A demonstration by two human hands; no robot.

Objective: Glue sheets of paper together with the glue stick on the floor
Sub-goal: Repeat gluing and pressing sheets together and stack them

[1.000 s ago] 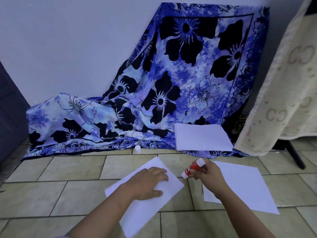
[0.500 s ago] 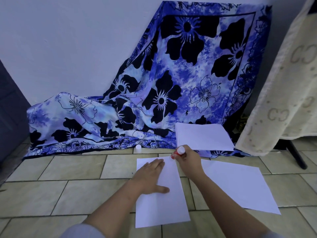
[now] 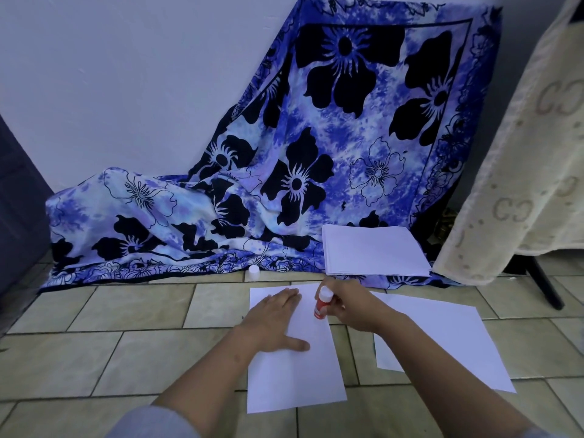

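A white sheet of paper lies upright on the tiled floor in front of me. My left hand rests flat on its upper left part, fingers spread. My right hand grips a red and white glue stick, tilted, with its lower end down on the sheet near the right edge. A second white sheet lies on the floor to the right, partly under my right forearm. A stack of white paper rests on the cloth's edge behind.
The glue stick's white cap stands on the floor at the hem of a blue flowered cloth draped against the wall. A cream blanket hangs at the right over a dark stand leg.
The glue stick has come down from the sheet's top edge onto its upper right part. My left hand has stayed flat on the sheet, which lies straight now after being turned.
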